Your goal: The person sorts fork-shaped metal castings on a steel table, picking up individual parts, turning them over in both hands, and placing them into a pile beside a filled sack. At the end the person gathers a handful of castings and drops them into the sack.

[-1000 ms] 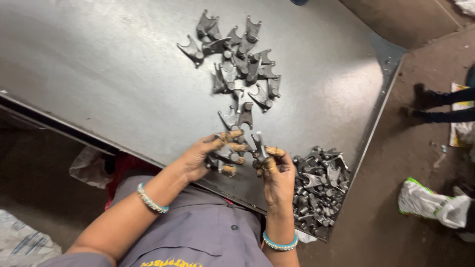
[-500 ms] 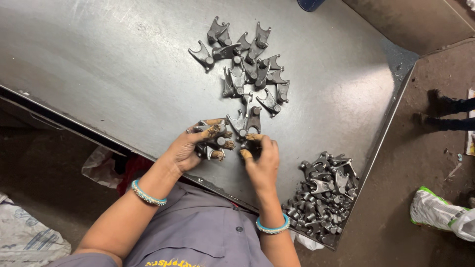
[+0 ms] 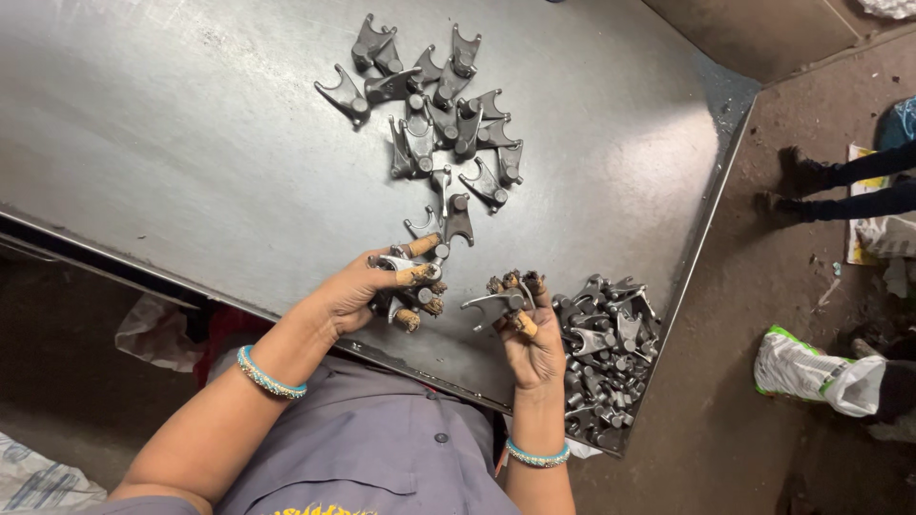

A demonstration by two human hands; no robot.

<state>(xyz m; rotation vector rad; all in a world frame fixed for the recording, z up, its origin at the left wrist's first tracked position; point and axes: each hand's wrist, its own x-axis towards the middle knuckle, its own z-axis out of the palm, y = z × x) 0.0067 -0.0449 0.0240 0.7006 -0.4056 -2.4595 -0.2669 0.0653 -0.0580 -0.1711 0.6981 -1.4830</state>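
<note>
at the near edge of the steel table (image 3: pixel 191 143), the right hand (image 3: pixel 530 334) has its fingers curled around one grey forked metal part (image 3: pixel 491 307), palm up, just beside the heap of parts (image 3: pixel 606 353) in the table's corner. the left hand (image 3: pixel 367 286) grips a small cluster of parts (image 3: pixel 420 277), fingertips wrapped in tan tape. farther off lies a loose spread of parts (image 3: pixel 439 114).

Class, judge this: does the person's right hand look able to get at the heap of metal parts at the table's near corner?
Probably yes: the right hand sits right beside the heap with nothing between them, though it already holds a forked metal part.
</note>
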